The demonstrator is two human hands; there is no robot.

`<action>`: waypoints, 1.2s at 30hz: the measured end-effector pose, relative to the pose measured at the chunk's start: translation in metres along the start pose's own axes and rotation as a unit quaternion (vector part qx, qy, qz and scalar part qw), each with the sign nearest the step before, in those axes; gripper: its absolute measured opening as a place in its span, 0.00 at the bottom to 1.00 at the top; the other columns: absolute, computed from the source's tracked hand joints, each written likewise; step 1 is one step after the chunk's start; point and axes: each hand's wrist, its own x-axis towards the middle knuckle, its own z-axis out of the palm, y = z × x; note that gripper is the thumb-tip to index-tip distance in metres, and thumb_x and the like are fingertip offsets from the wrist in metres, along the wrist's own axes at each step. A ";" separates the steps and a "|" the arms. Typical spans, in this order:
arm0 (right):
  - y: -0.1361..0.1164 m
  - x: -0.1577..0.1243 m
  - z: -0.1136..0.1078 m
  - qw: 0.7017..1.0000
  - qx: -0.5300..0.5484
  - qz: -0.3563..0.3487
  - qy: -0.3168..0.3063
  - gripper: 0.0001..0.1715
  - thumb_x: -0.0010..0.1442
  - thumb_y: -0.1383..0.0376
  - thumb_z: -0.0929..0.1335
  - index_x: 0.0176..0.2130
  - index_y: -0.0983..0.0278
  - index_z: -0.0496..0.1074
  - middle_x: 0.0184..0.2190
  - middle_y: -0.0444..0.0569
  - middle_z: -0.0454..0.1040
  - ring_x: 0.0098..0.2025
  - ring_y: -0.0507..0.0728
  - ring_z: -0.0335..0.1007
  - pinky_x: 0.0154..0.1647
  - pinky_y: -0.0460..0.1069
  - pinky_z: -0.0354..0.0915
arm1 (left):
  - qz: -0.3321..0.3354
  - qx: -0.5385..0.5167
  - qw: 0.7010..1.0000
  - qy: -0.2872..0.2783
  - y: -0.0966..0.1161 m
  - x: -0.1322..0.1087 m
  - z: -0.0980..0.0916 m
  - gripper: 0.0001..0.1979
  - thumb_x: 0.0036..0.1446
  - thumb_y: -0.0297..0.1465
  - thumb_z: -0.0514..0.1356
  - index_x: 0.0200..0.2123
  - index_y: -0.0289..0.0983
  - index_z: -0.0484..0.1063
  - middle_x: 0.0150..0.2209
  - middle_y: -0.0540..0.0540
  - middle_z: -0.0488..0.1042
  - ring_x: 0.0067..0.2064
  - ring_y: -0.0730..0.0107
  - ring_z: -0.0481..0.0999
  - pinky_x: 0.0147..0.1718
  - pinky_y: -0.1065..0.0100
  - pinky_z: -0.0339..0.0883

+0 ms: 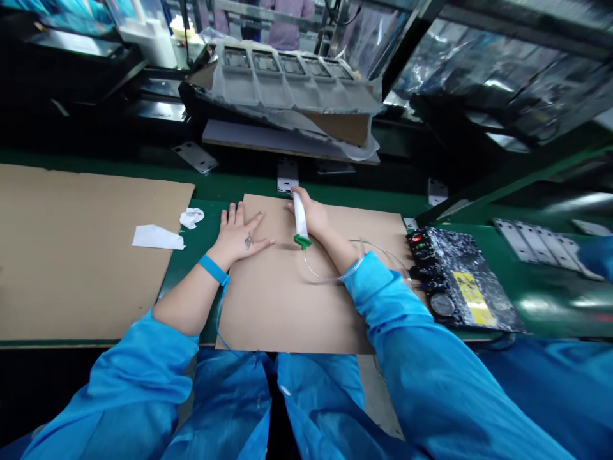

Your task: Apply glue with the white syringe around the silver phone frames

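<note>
White tube point(299, 217): in your right hand point(315, 214), your fingers clamped around it; it sits tilted, its far tip too blurred to make out.
Tube's feel: probably light, stiff and smooth, maybe a little slippery; the straight barrel seems the surest hold, clear of the cap.
Green cap point(302, 241): flanged, plastic-looking, on the tube's near end, just below your right fingers.
Clear hose point(324, 280): thin and bendy, looping near your right wrist; it could tug lightly on the tube.
Left hand point(235, 239): palm down, fingers spread apart, across the edge of the cardboard point(282, 306), which is flat, brown and matte.
Metal plate point(288, 171): thin, grey, just beyond your right fingertips; I cannot tell if they touch.
</note>
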 end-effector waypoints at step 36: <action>0.107 0.024 -0.077 0.946 -0.190 0.216 0.151 0.56 0.68 0.43 0.78 0.77 0.72 0.63 0.65 0.79 0.79 0.67 0.83 0.77 0.61 0.66 0.73 | 0.001 -0.051 0.998 -0.030 0.004 -0.005 -0.002 0.69 0.50 0.72 0.73 0.85 0.45 0.58 0.88 0.29 0.37 0.87 0.13 0.29 0.82 0.23 0.30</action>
